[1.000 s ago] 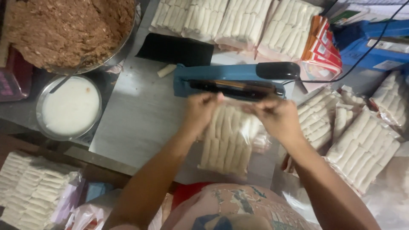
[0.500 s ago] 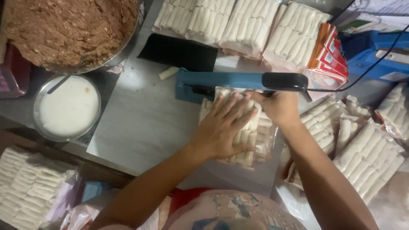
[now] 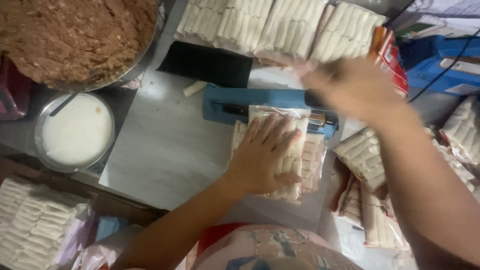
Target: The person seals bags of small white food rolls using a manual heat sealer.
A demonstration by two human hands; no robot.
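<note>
A clear plastic bag of pale rolls (image 3: pixel 300 155) lies on the grey table (image 3: pixel 165 150), its open end laid into a blue bar sealer (image 3: pixel 260 100). My left hand (image 3: pixel 262 155) rests flat on the bag with fingers spread. Blurred with motion, my right hand (image 3: pixel 350 87) hovers above the sealer's black handle end, fingers apart and holding nothing.
Sealed bags of rolls (image 3: pixel 280 25) line the back edge, and more bags (image 3: pixel 370 165) pile at the right. A large metal bowl of brown filling (image 3: pixel 75 35) and a small bowl of white liquid (image 3: pixel 75 132) stand at left. One loose roll (image 3: pixel 194 88) lies by a black mat (image 3: pixel 205 65).
My left hand flattened onto the bag as its open end went into the sealer. My right hand left the bag and rose toward the sealer's handle.
</note>
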